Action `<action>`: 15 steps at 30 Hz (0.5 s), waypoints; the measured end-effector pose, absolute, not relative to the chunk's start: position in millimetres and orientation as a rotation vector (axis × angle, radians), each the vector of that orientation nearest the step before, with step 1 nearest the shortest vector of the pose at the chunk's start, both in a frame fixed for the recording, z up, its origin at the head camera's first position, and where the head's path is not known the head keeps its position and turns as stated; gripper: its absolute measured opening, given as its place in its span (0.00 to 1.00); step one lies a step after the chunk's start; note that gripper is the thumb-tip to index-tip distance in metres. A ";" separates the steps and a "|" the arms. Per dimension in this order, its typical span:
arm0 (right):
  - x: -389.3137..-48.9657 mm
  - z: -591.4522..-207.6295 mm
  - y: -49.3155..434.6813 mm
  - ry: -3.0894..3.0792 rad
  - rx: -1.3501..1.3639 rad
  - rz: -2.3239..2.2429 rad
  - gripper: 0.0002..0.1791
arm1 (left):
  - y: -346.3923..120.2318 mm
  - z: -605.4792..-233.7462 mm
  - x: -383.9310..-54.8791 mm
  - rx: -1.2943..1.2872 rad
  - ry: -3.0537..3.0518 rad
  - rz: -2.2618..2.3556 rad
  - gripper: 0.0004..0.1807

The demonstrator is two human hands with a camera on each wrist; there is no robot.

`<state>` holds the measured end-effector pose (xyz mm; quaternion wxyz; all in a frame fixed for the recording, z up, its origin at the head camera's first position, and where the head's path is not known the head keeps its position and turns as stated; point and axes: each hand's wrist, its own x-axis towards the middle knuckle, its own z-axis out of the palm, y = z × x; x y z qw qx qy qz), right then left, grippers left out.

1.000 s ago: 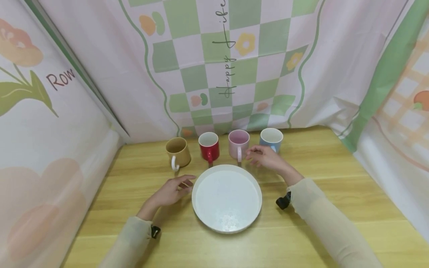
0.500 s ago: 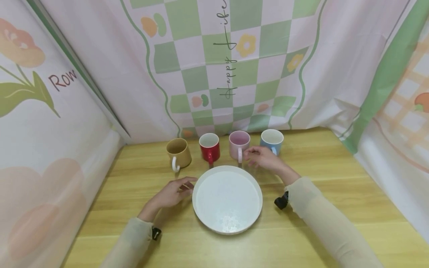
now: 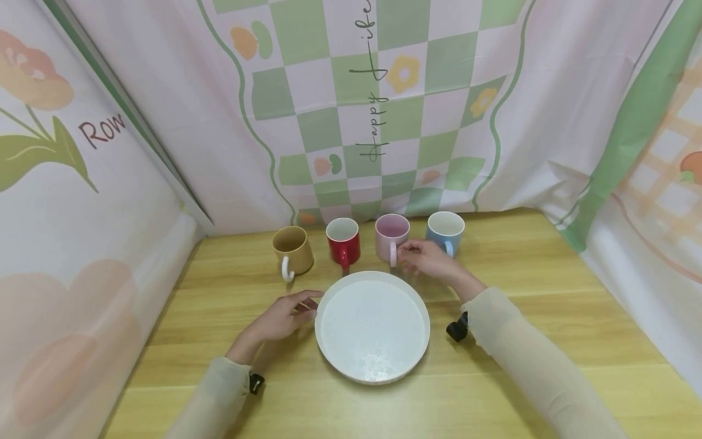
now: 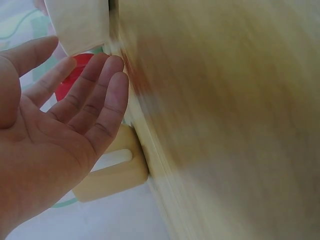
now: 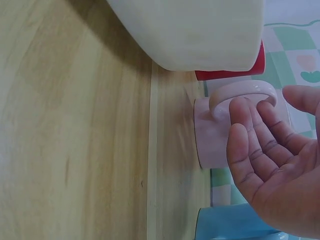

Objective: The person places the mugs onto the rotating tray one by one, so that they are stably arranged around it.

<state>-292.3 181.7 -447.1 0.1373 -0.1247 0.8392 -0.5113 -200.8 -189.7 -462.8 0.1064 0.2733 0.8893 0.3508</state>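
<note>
My right hand (image 3: 430, 259) is at the handle of the pink mug (image 3: 388, 244). In the right wrist view its loosely bent fingers (image 5: 255, 145) come close to the pink handle (image 5: 242, 92), with the thumb held apart; whether they touch cannot be told. My left hand (image 3: 282, 314) is beside the left rim of the round white tray (image 3: 373, 326). Its fingers (image 4: 95, 95) are relaxed, the palm shows in the left wrist view, and nothing is held.
A mustard mug (image 3: 293, 251) with a white handle and a red mug (image 3: 343, 241) stand left of the pink one. A blue mug (image 3: 445, 230) is on the right, partly behind my right hand. A patterned cloth (image 3: 351, 122) hangs behind the wooden table (image 3: 548, 292).
My right hand has shifted slightly left, closer to the pink mug's handle. The left hand, tray and mugs keep their places; the whole view shifted a little.
</note>
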 end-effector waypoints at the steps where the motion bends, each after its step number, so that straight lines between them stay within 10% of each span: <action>1: -291.2 -444.4 180.6 2.426 -0.363 -1.474 0.19 | -189.4 -462.6 -200.6 0.803 2.619 1.035 0.22; 15: -296.9 -449.7 176.7 2.444 -0.359 -1.420 0.19 | -189.4 -465.8 -201.1 0.793 2.601 1.052 0.23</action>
